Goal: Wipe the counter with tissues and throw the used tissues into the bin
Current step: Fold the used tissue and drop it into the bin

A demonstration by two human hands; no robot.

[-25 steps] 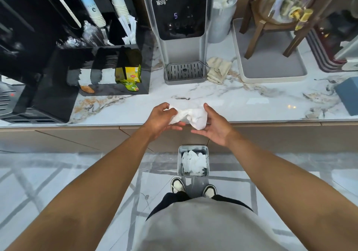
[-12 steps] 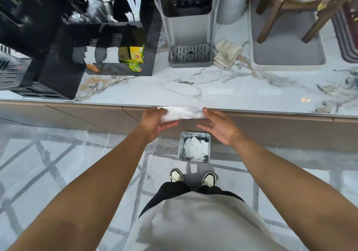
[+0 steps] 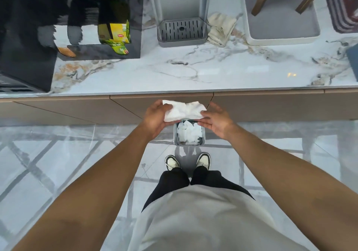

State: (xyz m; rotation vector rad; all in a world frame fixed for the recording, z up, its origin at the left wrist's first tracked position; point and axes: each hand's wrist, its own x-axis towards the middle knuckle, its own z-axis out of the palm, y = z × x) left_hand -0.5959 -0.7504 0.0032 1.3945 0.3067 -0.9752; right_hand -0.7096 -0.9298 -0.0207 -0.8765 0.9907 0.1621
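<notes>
The white marble counter with grey and rust veins [image 3: 193,72] runs above your fingers in the view, well clear of them now. On it, far beyond your left fingers, stands the glossy black organiser box [image 3: 108,18] holding a yellow-green tea box [image 3: 114,31]. Straight beyond both hands sits the grey water dispenser with its slotted drip tray [image 3: 181,30], and a crumpled cream cloth [image 3: 220,28] lies just right of that tray. Further right is the pale grey rectangular tray [image 3: 280,24].

Directly under your fingers stands the small grey square bin [image 3: 188,133] on the marble floor, already holding white used tissues [image 3: 187,133]. Your sneakers [image 3: 188,161] are just behind it.

Your left hand [image 3: 156,118] clamps the left end of the crumpled white tissue [image 3: 183,110], thumb on top, fingers curled under. Your right hand [image 3: 217,120] has fingers spread and nearly straight, with only the tips touching the tissue's right end, not gripping. The tissue hangs between your hands, above the bin's far edge.
</notes>
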